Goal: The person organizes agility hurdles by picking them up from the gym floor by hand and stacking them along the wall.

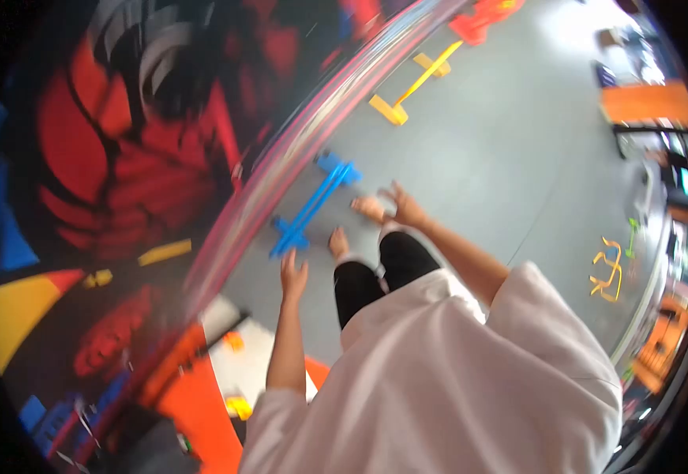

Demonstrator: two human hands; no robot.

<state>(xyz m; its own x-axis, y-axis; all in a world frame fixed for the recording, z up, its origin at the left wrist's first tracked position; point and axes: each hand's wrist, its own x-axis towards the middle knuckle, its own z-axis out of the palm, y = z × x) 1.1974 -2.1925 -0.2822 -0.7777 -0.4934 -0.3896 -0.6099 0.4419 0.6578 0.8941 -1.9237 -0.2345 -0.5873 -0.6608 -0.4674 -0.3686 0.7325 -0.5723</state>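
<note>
A grey floor point(517, 150) is spreading beneath the person, and a dark wall point(107, 189) painted with large red, blue and yellow shapes is filling the left. A blurred pink band is running between the two. A blue hurdle point(312, 207) is standing on the floor near this band, just ahead of the bare feet. The left hand point(294, 275) is reaching toward its near end, fingers apart and holding nothing; whether they are touching it, one cannot tell. The right hand point(405, 207) is hovering beside a foot, empty, fingers spread wide. A yellow hurdle point(428, 75) is standing farther off, with a red object point(474, 28) beyond. Orange furniture point(650, 104) is lining the far right. Blur is hiding any lettering.
</note>
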